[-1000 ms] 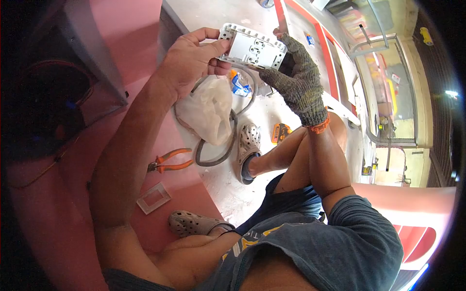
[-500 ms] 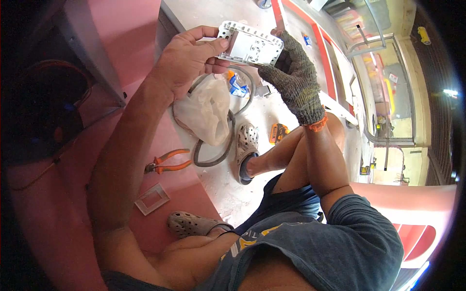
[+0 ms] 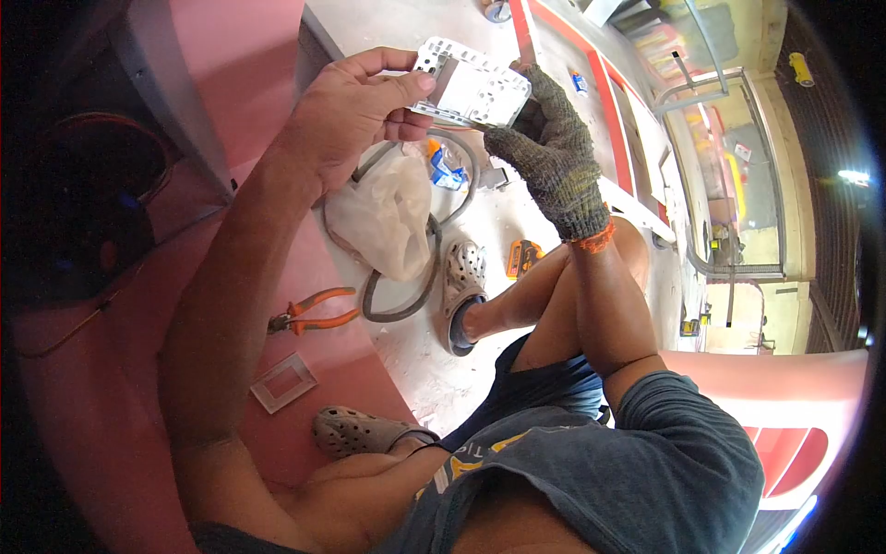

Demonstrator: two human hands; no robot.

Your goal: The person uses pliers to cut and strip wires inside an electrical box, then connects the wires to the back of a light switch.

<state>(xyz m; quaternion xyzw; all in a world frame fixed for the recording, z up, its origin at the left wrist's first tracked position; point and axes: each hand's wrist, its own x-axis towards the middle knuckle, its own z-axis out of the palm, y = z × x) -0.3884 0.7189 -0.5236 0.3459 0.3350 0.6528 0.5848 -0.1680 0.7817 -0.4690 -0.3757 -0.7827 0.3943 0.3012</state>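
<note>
Above the far concrete floor (image 3: 480, 231), a bare left hand (image 3: 355, 106) and knit-gloved right hand (image 3: 544, 152) both grip a white perforated plastic switch module (image 3: 472, 85).

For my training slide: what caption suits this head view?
Bare left hand and grey-gloved right hand hold a white plastic socket module above orange-handled pliers.

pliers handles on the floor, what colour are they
Orange; the pliers show best in the head view.
</note>
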